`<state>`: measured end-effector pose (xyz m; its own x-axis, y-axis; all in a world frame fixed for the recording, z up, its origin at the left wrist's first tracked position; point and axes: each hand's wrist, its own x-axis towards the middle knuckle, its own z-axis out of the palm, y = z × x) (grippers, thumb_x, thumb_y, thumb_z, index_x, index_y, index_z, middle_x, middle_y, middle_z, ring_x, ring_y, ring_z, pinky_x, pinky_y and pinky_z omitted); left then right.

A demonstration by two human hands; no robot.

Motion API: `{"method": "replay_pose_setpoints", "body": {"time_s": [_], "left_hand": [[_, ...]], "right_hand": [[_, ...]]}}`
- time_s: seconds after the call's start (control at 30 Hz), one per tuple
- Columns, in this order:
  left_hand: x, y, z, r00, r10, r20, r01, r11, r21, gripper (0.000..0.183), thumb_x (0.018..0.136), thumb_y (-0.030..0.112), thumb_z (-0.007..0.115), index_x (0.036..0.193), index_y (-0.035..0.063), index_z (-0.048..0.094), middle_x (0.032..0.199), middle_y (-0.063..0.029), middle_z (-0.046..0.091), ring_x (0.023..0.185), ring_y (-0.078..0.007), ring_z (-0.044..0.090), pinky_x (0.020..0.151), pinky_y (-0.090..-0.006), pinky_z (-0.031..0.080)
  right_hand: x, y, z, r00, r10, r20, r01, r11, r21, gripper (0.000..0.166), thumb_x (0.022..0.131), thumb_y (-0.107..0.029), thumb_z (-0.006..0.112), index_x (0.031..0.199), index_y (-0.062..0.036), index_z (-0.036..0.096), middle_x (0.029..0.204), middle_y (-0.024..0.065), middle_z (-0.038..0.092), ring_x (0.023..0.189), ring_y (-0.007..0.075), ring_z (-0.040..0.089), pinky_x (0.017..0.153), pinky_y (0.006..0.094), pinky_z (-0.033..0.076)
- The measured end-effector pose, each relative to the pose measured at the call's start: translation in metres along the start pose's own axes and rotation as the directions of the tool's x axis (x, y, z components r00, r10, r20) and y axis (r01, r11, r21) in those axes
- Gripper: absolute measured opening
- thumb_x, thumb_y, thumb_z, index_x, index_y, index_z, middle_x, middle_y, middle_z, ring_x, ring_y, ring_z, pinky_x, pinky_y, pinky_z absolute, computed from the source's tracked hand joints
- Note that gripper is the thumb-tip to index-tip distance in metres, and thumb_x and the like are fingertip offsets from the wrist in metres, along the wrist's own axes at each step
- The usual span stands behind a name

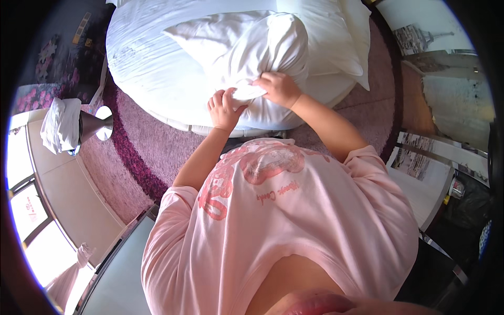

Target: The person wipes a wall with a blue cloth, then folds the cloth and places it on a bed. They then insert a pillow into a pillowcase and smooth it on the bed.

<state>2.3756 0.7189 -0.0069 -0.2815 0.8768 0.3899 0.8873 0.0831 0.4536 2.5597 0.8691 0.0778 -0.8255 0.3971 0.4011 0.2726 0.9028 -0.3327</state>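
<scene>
A white pillow in a loose, wrinkled pillowcase [248, 47] lies on a round bed with white bedding [157, 82]. My right hand [279, 89] pinches the near edge of the case between thumb and fingers. At the left side of that same edge, my left hand [224, 110] has the cloth between its bent fingers and its thumb. The fabric hangs in a small fold between both hands. One pointed corner of the case sticks out to the far left, while folds hide the pillow's outline.
Another white pillow [334, 43] lies at the bed's right. A pink rug [157, 134] with a dark border surrounds the bed. On the left, folded white linen [60, 126] sits on a stool [89, 125]. A printed cabinet [421, 173] stands at right.
</scene>
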Motion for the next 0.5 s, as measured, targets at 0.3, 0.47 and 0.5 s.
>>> {"method": "replay_pose_setpoints", "body": {"time_s": [0.3, 0.47, 0.5], "left_hand": [[0.072, -0.055, -0.106, 0.935, 0.251, -0.251, -0.317, 0.907, -0.277, 0.033, 0.073, 0.005, 0.077, 0.102, 0.0099, 0.063, 0.090, -0.0048, 0.068, 0.083, -0.0287, 0.063, 0.089, -0.0444, 0.043], [0.112, -0.047, -0.188, 0.995, -0.019, -0.095, -0.058, 0.673, -0.737, 0.023, 0.085, 0.006, 0.077, 0.106, 0.0033, 0.068, 0.084, -0.0076, 0.067, 0.074, -0.0208, 0.063, 0.075, -0.0334, 0.049], [0.117, -0.043, -0.199, 0.992, -0.122, 0.025, 0.087, 0.540, -0.837, 0.021, 0.088, 0.008, 0.077, 0.107, 0.0022, 0.069, 0.082, -0.0068, 0.067, 0.073, -0.0173, 0.063, 0.073, -0.0306, 0.050]], "right_hand": [[0.135, -0.105, -0.059, 0.929, -0.225, -0.294, 0.208, 0.974, -0.090, 0.019, 0.077, -0.006, 0.073, 0.094, -0.0134, 0.072, 0.087, 0.0001, 0.067, 0.074, 0.0192, 0.067, 0.064, 0.0327, 0.057], [0.207, -0.132, -0.091, 0.883, 0.082, -0.462, -0.020, 0.990, 0.139, 0.024, 0.072, -0.002, 0.081, 0.093, -0.0118, 0.074, 0.079, 0.0031, 0.068, 0.070, 0.0217, 0.069, 0.063, 0.0319, 0.054], [0.216, -0.128, -0.089, 0.870, 0.168, -0.464, -0.102, 0.981, 0.163, 0.023, 0.073, 0.000, 0.081, 0.092, -0.0100, 0.075, 0.083, 0.0037, 0.071, 0.074, 0.0209, 0.070, 0.065, 0.0304, 0.054]]}}
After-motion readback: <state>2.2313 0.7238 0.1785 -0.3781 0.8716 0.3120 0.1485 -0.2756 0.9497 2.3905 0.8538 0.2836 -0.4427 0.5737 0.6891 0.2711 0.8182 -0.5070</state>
